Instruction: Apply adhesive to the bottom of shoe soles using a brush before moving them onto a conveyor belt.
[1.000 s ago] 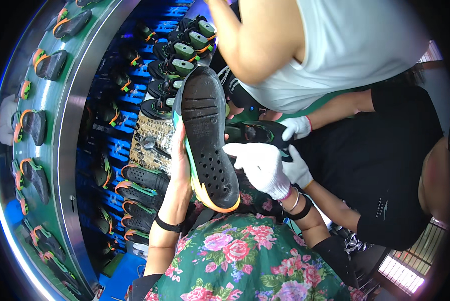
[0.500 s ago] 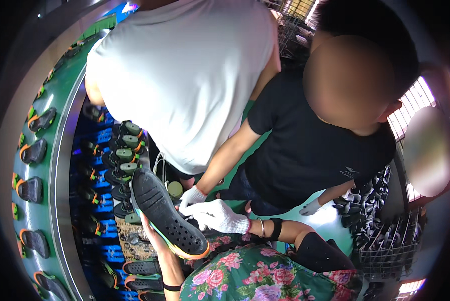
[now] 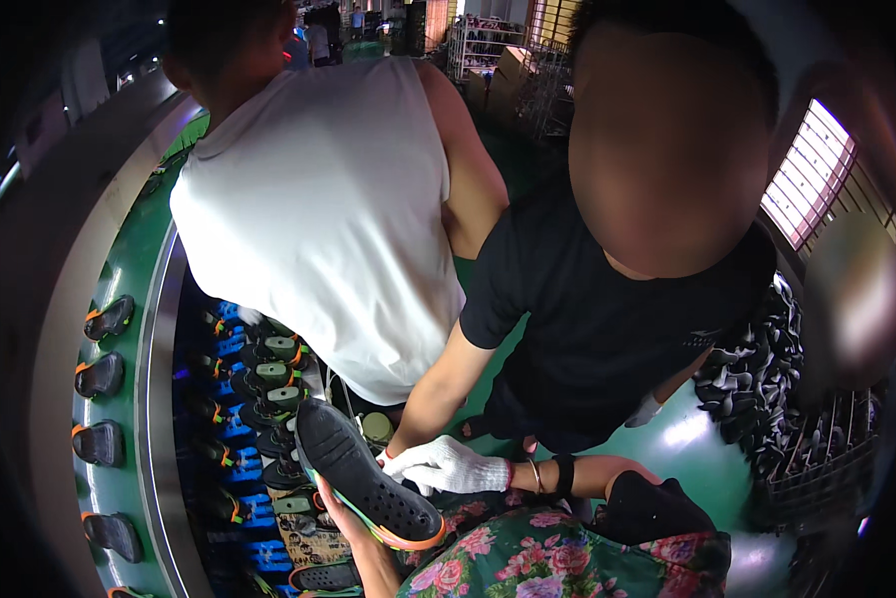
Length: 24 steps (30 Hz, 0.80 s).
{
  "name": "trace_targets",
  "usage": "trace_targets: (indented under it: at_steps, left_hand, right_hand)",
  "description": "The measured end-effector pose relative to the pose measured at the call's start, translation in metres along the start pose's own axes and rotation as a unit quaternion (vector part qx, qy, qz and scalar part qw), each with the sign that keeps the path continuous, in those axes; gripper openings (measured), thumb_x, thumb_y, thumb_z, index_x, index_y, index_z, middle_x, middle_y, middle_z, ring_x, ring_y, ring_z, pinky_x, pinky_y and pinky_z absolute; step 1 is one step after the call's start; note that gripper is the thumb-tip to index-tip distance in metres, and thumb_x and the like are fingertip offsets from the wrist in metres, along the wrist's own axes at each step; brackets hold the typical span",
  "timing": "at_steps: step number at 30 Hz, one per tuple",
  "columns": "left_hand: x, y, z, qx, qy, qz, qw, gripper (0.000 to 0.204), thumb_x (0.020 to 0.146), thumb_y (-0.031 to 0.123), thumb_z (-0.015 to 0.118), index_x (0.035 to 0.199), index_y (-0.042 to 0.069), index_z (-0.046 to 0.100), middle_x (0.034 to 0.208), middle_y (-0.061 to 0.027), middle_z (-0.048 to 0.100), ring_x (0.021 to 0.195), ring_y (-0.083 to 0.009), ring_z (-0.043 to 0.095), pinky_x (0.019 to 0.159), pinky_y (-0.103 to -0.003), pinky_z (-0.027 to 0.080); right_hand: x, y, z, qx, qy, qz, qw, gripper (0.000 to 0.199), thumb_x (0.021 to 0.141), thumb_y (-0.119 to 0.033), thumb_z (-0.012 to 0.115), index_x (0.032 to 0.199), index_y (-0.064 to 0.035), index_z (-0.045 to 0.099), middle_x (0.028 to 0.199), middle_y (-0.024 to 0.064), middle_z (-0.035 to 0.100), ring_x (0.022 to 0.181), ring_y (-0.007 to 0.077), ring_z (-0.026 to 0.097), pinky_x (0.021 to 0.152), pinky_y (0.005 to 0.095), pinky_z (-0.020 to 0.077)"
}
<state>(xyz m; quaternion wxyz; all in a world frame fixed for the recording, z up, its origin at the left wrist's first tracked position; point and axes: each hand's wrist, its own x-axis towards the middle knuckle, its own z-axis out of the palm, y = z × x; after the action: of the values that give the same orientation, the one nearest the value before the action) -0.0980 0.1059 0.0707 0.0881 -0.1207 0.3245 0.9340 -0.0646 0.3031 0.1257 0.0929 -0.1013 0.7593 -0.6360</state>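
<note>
My bare left hand [image 3: 346,518] grips a black shoe sole [image 3: 366,470] from its left side and underneath. The sole has round holes in its lower half and an orange and green edge. At its right side is my right hand [image 3: 458,466] in a white knitted glove, with index finger and thumb apart and nothing visible between them. Those fingertips overlap the sole's edge and the hand of a person in a black shirt [image 3: 627,299]. That person's hand is mostly hidden behind my glove, so I cannot tell whether it touches the sole.
Left of me, a green conveyor [image 3: 149,374] with a metal rim carries several black soles. Beside it, a rack with blue parts [image 3: 258,508] holds more footwear parts. Ahead stands a person in a white sleeveless top [image 3: 318,219]. A wire basket [image 3: 817,458] and piled dark parts [image 3: 757,359] are at the right.
The view has tilted upward, showing more of the room behind. The sole stays in my left hand. My right glove now covers more of the other person's hand.
</note>
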Motion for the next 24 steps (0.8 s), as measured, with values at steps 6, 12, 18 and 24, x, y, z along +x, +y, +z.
trace_targets:
  at_steps: [6, 12, 18, 24]
  left_hand:
    - [0.008, -0.007, -0.022, 0.008, -0.005, 0.006, 1.0, 0.054, 0.103, 0.043, 0.042, 0.142, 0.007, 0.047, 0.137, -0.0115, 0.056, 0.113, -0.0327, 0.063, 0.096, -0.045, 0.052]
    - [0.009, -0.009, -0.025, 0.097, 0.075, 0.053, 0.991, 0.052, 0.103, 0.038, 0.045, 0.141, 0.004, 0.049, 0.14, -0.0109, 0.055, 0.128, -0.0283, 0.053, 0.109, -0.041, 0.041]
    - [0.014, -0.014, -0.051, 0.066, 0.033, 0.014, 0.997, 0.055, 0.099, 0.039, 0.05, 0.14, 0.002, 0.048, 0.136, -0.0144, 0.056, 0.123, -0.0299, 0.057, 0.107, -0.043, 0.043]
    - [0.011, -0.011, -0.04, 0.115, 0.027, 0.011, 0.993, 0.054, 0.099, 0.04, 0.052, 0.138, 0.003, 0.049, 0.132, -0.0146, 0.058, 0.118, -0.03, 0.058, 0.103, -0.043, 0.044]
  right_hand:
    - [0.0, 0.004, 0.001, -0.001, 0.018, -0.021, 1.0, 0.028, 0.097, -0.009, 0.053, 0.119, -0.0025, 0.068, 0.086, 0.0072, 0.073, 0.061, 0.0104, 0.064, 0.061, 0.0272, 0.0514]
    - [-0.001, 0.01, 0.007, 0.044, 0.009, 0.038, 0.998, 0.031, 0.099, -0.008, 0.053, 0.127, -0.0073, 0.065, 0.078, 0.0014, 0.066, 0.061, 0.0079, 0.062, 0.057, 0.0255, 0.0503]
    - [0.0, 0.03, 0.012, 0.071, -0.001, 0.077, 0.995, 0.028, 0.101, -0.02, 0.054, 0.123, -0.0075, 0.067, 0.073, 0.002, 0.065, 0.058, 0.008, 0.059, 0.055, 0.0247, 0.0475]
    - [-0.001, 0.025, 0.007, 0.062, -0.002, 0.11, 0.992, 0.029, 0.101, -0.024, 0.054, 0.115, -0.0045, 0.07, 0.063, 0.0016, 0.061, 0.054, 0.0077, 0.056, 0.051, 0.0238, 0.0444]
